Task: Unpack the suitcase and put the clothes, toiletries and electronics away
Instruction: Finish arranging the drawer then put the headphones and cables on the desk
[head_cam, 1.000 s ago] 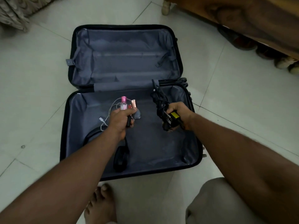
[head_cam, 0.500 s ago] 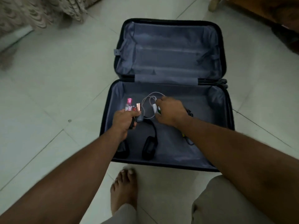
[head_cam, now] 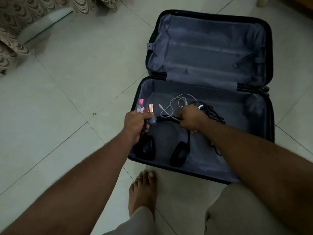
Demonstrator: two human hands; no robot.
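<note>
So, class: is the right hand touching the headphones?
Touching. The head view shows the right hand with fingers curled round the band of the headphones.

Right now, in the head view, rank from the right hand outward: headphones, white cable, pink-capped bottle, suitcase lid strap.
1. headphones: band gripped by the right hand.
2. white cable: just beyond the knuckles.
3. pink-capped bottle: leftward, in the left hand.
4. suitcase lid strap: far half.
</note>
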